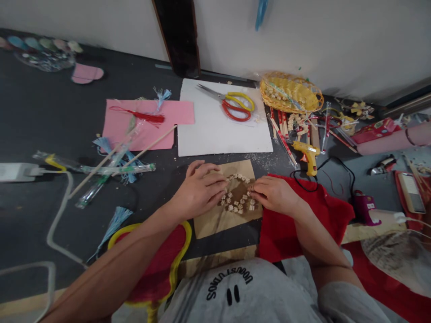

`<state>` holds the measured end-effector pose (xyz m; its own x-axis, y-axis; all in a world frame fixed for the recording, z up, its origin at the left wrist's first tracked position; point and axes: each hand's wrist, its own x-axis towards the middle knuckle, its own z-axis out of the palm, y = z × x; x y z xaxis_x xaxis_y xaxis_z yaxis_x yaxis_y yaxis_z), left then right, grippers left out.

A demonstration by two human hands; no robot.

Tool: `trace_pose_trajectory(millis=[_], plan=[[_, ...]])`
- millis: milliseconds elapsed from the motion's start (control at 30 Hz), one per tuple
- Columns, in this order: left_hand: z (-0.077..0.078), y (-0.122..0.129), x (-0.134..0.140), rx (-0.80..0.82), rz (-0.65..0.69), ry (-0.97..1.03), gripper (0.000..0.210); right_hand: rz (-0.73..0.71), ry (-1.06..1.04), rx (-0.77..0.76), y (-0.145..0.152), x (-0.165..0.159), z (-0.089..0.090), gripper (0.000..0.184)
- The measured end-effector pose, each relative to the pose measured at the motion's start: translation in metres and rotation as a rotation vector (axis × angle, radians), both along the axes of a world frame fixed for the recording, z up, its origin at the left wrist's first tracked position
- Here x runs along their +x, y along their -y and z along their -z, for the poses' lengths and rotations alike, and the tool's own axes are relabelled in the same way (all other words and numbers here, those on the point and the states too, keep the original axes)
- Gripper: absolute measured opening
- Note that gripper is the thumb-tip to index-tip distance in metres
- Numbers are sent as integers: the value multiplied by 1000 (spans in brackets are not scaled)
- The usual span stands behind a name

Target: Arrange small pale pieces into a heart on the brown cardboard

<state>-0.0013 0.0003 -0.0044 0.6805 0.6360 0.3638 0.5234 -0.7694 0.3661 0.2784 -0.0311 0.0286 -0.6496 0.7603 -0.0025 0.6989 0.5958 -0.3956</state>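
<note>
I see the ring of beige pieces (236, 208) on brown card (208, 226), between the left hand (204, 187) and right hand (274, 194); both curl at its edges, but I cannot tell whether they grip.

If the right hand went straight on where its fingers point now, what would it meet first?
The right hand would probably first meet the ring of small pale pieces on the brown sheet; depth is hard to judge.
</note>
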Motion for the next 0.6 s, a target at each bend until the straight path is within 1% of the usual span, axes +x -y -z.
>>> trace_pose_trajectory(millis=[167,333,467,600], plan=[[2,0,-1,-15,6,-11,19,74,38,-8,1,5,-1,11],[1,0,0,-18,-1,5,19,35,70,-13,1,2,-2,6],[1,0,0,-2,4,0,17,21,94,31,1,0,0,10],[2,0,0,-7,-1,7,17,69,117,67,1,2,3,13]])
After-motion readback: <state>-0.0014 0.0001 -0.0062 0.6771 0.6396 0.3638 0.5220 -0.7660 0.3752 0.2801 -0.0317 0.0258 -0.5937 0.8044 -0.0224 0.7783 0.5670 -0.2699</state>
